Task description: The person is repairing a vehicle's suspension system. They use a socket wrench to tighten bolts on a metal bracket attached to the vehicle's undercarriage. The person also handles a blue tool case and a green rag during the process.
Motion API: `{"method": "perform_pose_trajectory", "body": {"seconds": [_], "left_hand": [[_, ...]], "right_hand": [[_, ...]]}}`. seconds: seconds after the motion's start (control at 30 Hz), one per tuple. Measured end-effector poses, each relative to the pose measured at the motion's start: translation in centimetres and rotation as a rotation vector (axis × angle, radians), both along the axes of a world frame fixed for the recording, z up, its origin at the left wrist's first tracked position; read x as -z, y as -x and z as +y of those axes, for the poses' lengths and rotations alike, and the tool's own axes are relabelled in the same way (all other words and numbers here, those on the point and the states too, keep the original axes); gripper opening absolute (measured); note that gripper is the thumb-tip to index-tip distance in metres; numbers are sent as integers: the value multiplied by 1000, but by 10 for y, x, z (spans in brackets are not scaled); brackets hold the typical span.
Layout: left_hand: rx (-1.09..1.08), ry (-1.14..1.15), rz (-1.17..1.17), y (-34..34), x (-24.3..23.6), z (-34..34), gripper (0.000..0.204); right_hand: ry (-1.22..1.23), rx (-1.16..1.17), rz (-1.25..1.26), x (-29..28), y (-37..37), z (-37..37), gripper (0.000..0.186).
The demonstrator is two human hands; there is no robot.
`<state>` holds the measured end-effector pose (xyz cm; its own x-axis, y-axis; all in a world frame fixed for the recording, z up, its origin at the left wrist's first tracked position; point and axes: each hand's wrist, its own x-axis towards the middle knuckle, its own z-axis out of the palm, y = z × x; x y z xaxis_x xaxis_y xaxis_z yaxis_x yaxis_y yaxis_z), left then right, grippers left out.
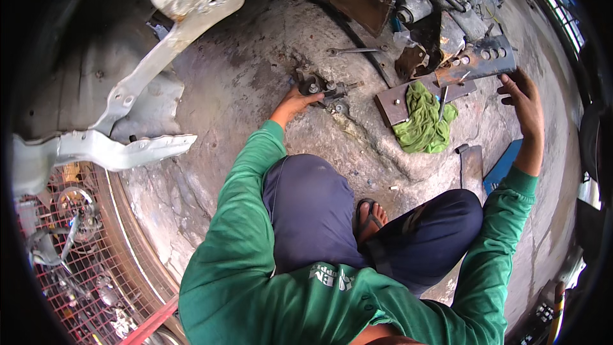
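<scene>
My left grip (pixel 295 103): closed on a dark bolted metal part (pixel 313 85) on the floor (pixel 249 67); thumb showing, other fingers mostly hidden
My right grip (pixel 525 97): fingers half-curled at the outer end of a holed metal tube (pixel 490 61); can't tell if touching
Room: bare concrete left of the bolted part, also between it and the green cloth (pixel 421 121); pale metal frame (pixel 150 64) bounds the left
Hidden: brown plate (pixel 391 105) partly under cloth; blue piece (pixel 501 169) partly behind my sleeve
Red mesh (pixel 76 255): metal parts behind; outer side lost in dark rim
</scene>
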<state>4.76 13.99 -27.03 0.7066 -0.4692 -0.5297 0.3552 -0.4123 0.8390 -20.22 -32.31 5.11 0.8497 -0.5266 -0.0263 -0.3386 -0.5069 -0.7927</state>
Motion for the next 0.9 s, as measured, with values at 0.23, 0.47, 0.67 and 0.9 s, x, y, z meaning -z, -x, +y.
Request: {"method": "perform_pose_trajectory", "body": {"seconds": [0.23, 0.47, 0.67, 0.9], "left_hand": [[-402, 126, 358, -15, 21, 1, 83], [-414, 111, 434, -16, 16, -29, 74], [-479, 161, 394, -5, 9, -33, 54], [-521, 578, 323, -50, -83, -55, 41]], "right_hand": [[-45, -180, 276, 57, 2, 27, 53], [62, -264, 245, 23, -2, 50, 52], [425, -639, 421, 21, 7, 116, 46], [515, -897, 487, 17, -21, 174, 42]]}}
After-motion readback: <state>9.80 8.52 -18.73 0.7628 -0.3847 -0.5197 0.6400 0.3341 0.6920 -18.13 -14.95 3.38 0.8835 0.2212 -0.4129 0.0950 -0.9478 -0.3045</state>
